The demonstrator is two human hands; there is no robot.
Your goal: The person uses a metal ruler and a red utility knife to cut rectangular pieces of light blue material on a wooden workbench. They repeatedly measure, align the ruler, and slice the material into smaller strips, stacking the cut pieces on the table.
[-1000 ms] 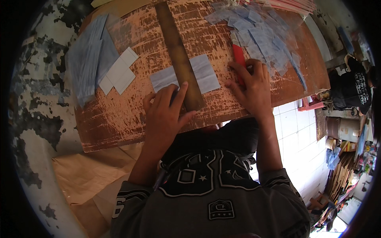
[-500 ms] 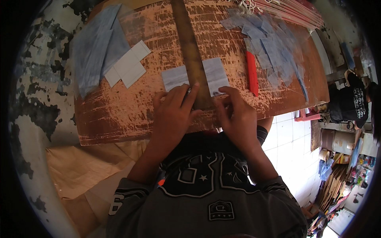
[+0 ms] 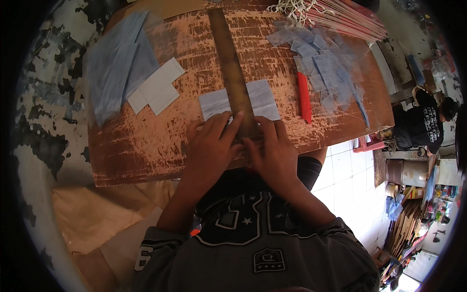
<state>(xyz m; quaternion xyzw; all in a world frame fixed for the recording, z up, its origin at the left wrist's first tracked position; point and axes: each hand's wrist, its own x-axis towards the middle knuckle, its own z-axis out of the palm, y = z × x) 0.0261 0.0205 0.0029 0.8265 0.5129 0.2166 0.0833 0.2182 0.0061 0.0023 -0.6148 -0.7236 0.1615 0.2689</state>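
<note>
A long, dark brown ruler [image 3: 232, 70] lies across a scratched wooden board [image 3: 160, 141], over grey-blue, translucent sheet material [image 3: 262, 95] showing on both sides of it; whether that is one sheet or two is hidden. My left hand [image 3: 210, 143] rests with fingers stretched forward over the sheet's near edge, its index fingertip on the ruler. Around the ruler's near end, my right hand [image 3: 275, 155] curls its thumb and fingers. A red, bar-shaped cutter handle [image 3: 304, 97] lies untouched to the right.
White cut-out card pieces [image 3: 158, 87] and larger blue-grey sheets [image 3: 119, 68] lie at left. Small translucent pieces [image 3: 321, 68] are heaped at right, near red sticks with white strings [image 3: 335, 17]. Brown paper [image 3: 97, 214] lies below the board's left. Another person [image 3: 423, 121] is at far right.
My right hand has moved left, from the sheet's right corner to the ruler's near end. The sheet's right part has turned to lie more level. My left hand stays on the ruler.
</note>
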